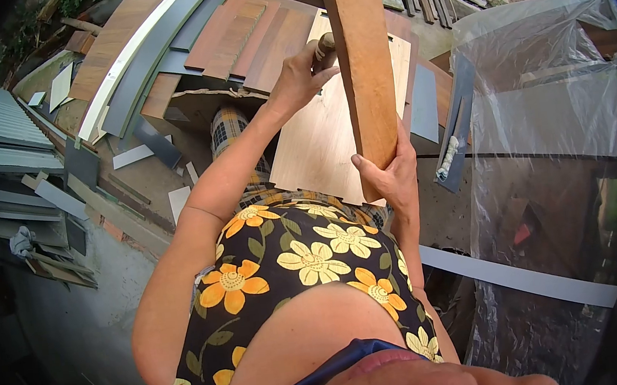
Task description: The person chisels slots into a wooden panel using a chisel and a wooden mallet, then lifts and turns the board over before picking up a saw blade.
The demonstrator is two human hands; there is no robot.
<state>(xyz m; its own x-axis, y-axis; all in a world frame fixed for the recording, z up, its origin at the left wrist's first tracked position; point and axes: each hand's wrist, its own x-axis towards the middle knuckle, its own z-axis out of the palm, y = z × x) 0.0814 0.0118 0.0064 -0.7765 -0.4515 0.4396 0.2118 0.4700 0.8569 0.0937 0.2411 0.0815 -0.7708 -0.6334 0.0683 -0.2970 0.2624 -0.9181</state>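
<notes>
A long brown wooden block (370, 73) is held up in front of me, tilted lengthwise away from my chest. A short, dark round handle (324, 46) sticks out from its left side near the far end. Around that handle, the fingers of my left hand (302, 77) are closed. My right hand (391, 176) grips the block's near end, thumb on its left side and fingers to the right, partly hidden. Beneath it, a pale wooden board (311, 143) lies across my lap area. The block covers part of this board.
Stacked brown planks (251, 37) lie ahead. Long grey and white strips (151, 55) curve along the left, with offcuts (142, 151) nearby. Clear plastic sheeting (547, 100) hangs at right. A white strip (521, 279) crosses at lower right. Corrugated metal sheets (4, 123) stand far left.
</notes>
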